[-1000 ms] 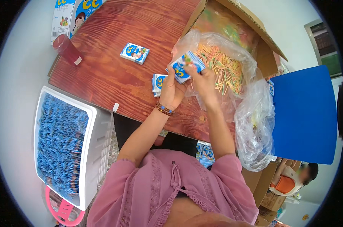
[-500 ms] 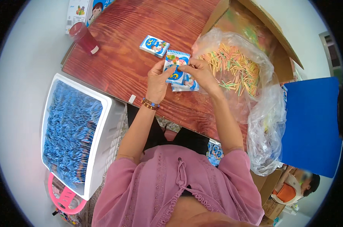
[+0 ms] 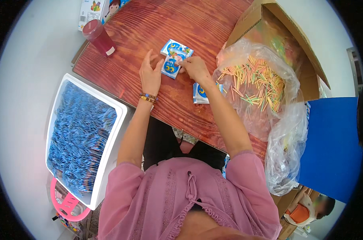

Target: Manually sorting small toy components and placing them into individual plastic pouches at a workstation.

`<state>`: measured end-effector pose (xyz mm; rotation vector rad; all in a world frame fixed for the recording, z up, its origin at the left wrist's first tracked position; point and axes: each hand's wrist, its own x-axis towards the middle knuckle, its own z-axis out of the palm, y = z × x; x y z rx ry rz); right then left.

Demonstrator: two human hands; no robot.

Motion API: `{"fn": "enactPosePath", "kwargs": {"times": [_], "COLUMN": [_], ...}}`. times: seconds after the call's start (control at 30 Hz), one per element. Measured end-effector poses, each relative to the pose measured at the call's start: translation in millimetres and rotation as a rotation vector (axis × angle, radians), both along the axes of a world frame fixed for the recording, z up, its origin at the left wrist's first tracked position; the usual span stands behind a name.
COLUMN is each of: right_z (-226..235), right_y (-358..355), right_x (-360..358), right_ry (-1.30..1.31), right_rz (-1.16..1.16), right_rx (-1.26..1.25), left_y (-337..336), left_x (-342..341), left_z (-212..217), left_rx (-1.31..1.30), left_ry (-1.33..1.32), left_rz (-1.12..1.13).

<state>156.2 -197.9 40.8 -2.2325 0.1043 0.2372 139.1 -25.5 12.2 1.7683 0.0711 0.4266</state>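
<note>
My right hand (image 3: 196,69) pinches the right edge of a small blue-and-white printed sachet (image 3: 171,69). That sachet lies over the near edge of a similar blue-and-white sachet pile (image 3: 170,45) on the table. Just left of it, my left hand (image 3: 151,75) is empty, its fingers apart and its thumb near the sachet's edge. Beneath my right forearm lies another small pile of sachets (image 3: 200,95), partly covered by the arm.
On the right, a clear plastic bag (image 3: 283,132) of thin pastel sticks (image 3: 255,82) spills from a cardboard box (image 3: 245,28). A red-lidded cup (image 3: 99,38) stands far left. A white basket (image 3: 119,116) full of blue sachets (image 3: 79,136) is at left. Someone sits at lower right.
My hands have carried the sachet away from me and left onto the far pile. The left hand has let go and opened; the right still pinches it. The near pile is more exposed.
</note>
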Motion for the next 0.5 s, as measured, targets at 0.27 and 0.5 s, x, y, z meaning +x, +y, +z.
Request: {"fn": "enactPosePath", "kwargs": {"times": [0.27,0.5], "right_z": [35,14], "right_y": [-91,-148], "right_x": [-94,-141], "right_ry": [-0.21,-0.435], "right_rz": [-0.096,-0.281], "right_rx": [-0.005,-0.327], "left_y": [-66,-97], "left_x": [-75,-62], "left_z": [18,-1], "left_rx": [0.448,0.637], "left_ry": [0.031,0.077], "left_rz": [-0.214,-0.118]}}
